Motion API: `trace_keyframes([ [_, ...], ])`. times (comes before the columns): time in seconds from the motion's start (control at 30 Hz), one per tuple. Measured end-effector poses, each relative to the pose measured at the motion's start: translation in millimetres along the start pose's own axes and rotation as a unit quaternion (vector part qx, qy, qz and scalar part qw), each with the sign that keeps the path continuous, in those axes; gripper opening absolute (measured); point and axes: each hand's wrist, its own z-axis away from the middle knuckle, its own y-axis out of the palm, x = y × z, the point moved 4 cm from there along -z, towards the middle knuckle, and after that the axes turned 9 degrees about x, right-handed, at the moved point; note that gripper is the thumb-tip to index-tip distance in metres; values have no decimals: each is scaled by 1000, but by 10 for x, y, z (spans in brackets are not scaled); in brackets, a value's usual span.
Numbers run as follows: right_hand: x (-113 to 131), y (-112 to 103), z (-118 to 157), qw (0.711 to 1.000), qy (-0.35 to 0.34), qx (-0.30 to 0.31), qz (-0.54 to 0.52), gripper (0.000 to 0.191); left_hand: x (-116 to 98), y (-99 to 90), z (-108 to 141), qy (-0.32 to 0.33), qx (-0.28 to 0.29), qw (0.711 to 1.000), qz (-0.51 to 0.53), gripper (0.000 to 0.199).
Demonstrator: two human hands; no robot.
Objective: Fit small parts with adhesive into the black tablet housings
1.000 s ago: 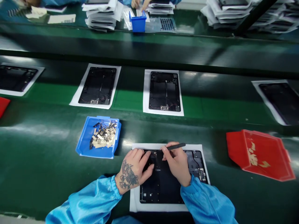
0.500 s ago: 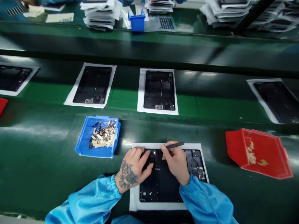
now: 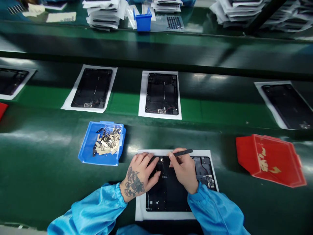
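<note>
L hand (image 3: 140, 174) open, fingers spread, palm down on black tablet back panel (image 3: 168, 192), fingertips (image 3: 156, 175) resting on it, nothing gripped. Tattoo (image 3: 133, 184) on back of hand. R hand (image 3: 184, 171) pinched around slim black tool (image 3: 183, 152) w/ thumb + fingers, tool tip at upper part of panel, close to L hand; exact tool type can't tell. Panel lies flat on white sheet (image 3: 141, 209), directly in front of person, on green tabletop (image 3: 44, 182), both blue sleeves (image 3: 95, 209) reaching in from bottom.

Blue plastic bin (image 3: 84, 153) sits left of sheet, near but not touching, holding pile of small tan + black parts (image 3: 106, 143). Red tray (image 3: 246, 156) on R side, well apart, tilted, few tan bits inside. Further on, past L/R of center, 2 more black panels (image 3: 161, 94) (image 3: 92, 88) on white sheets. Far side: stacks of bagged items (image 3: 104, 14) + small blue bin (image 3: 143, 21).
</note>
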Motion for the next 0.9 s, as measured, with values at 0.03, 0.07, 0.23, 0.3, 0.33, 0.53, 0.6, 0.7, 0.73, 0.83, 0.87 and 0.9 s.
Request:
trace_keyframes([
  [0.03,1,1,-1,1000,0,-1,1,15,1,1,-1,-1,2,1000,0,39],
  [0.07,2,1,-2,1000,-1,-2,1,15,3,2,-2,-2,4,1000,0,39],
  [0.23,-2,5,-1,1000,-6,-4,12,15,10,7,-19,-12,28,1000,-6,40],
  [0.3,-3,5,-4,1000,-5,-3,16,15,10,9,-27,-15,36,999,-9,41],
  [0.33,-1,5,-6,1000,-6,-4,18,15,9,11,-32,-15,38,999,-11,41],
  [0.53,50,-24,25,997,-26,-25,64,17,4,26,-49,-18,45,999,-19,42],
  [0.6,67,-63,64,994,-47,-47,91,16,3,25,-52,-17,44,999,-19,43],
  [0.7,82,-126,128,988,-78,-80,110,12,-1,15,-55,-16,44,999,-17,43],
  [0.73,88,-131,143,987,-89,-75,110,10,-4,10,-56,-15,45,999,-17,43],
  [0.83,124,-95,155,986,-122,-29,111,7,-6,2,-58,-15,49,999,-11,43],
  [0.87,137,-77,149,985,-129,-14,112,7,-6,2,-58,-16,50,999,-8,43],
  [0.9,147,-60,139,985,-131,-3,112,7,-5,3,-57,-16,50,999,-7,43],
])
